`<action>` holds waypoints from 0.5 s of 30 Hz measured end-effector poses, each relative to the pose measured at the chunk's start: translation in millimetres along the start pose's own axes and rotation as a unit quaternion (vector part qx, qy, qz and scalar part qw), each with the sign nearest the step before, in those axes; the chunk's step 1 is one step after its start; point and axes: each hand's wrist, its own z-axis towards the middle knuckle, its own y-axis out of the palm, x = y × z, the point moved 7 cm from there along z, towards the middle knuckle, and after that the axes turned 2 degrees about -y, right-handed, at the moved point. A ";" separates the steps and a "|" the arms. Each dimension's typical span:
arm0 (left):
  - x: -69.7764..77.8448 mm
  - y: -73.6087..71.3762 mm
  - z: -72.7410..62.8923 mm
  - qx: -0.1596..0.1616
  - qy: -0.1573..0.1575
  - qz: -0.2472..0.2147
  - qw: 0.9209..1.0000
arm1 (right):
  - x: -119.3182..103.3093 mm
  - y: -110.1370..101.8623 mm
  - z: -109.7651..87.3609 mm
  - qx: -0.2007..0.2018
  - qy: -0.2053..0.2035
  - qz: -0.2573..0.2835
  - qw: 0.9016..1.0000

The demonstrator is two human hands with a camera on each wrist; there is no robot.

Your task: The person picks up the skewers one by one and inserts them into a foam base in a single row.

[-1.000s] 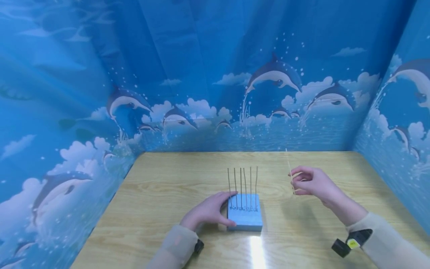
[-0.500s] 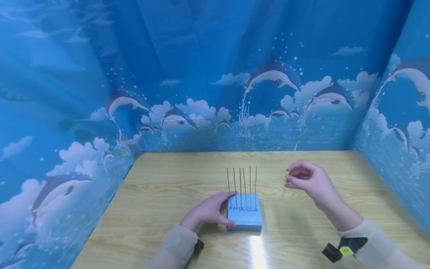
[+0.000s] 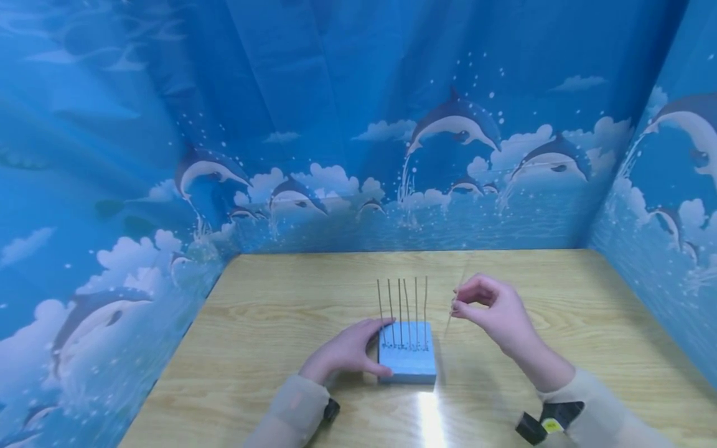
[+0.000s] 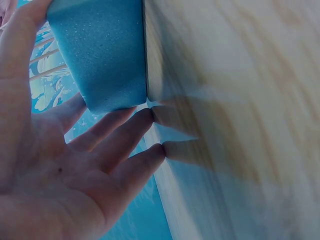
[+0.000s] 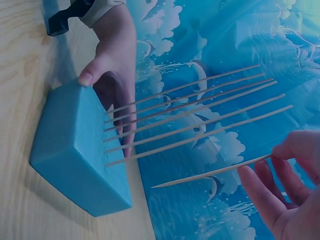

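Note:
My left hand (image 3: 347,350) holds a light-blue foam block (image 3: 407,366) from its left side, thumb at the near edge and a finger at the far edge. Several thin wooden skewers (image 5: 200,134) stand upright in a row in the block's top, among small holes. To the right of the block and above the table, my right hand (image 3: 498,314) pinches one more skewer (image 5: 210,173) between thumb and fingers. Its pointed end faces down, apart from the block. The left wrist view shows the block (image 4: 102,55) close up, with the lower fingertips touching the table.
A wood-grain table (image 3: 269,298) carries the block. Blue dolphin-print curtains (image 3: 336,93) enclose it at the back and both sides. Dark cameras sit on both wrists, the right wrist camera (image 3: 531,428) low above the table.
My right hand has moved left toward the block with the skewer, which has changed its tilt and now leans with its top to the right. The left hand and block stay put.

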 end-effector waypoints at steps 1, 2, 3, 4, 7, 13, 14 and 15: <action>-0.1 0.0 -0.1 0.000 0.000 -0.002 1.000 | 0.7 2.5 -0.3 0.000 0.002 -0.004 1.000; -0.1 -0.2 -0.3 0.001 -0.001 -0.002 1.000 | 1.7 4.9 -0.6 -0.001 0.004 -0.008 1.000; 0.0 -0.4 -0.3 0.002 -0.001 -0.003 1.000 | 3.0 7.2 -0.9 -0.001 0.008 -0.011 1.000; 0.1 -0.5 -0.6 0.002 -0.001 -0.002 1.000 | 4.0 9.5 -1.2 -0.001 0.011 -0.011 1.000; 0.5 -0.8 -0.7 0.003 0.002 0.000 1.000 | 7.0 15.6 -1.4 -0.004 0.013 -0.013 1.000; 1.0 -0.8 -1.3 0.002 0.004 0.001 1.000 | 10.3 23.0 -0.6 -0.002 0.008 -0.020 1.000; 1.2 -0.9 -1.4 0.001 0.004 0.001 1.000 | 11.2 23.9 -0.4 -0.002 0.010 -0.020 1.000; 1.3 -1.0 -1.5 0.001 0.003 0.000 1.000 | 11.9 24.8 -0.3 -0.001 0.011 -0.021 1.000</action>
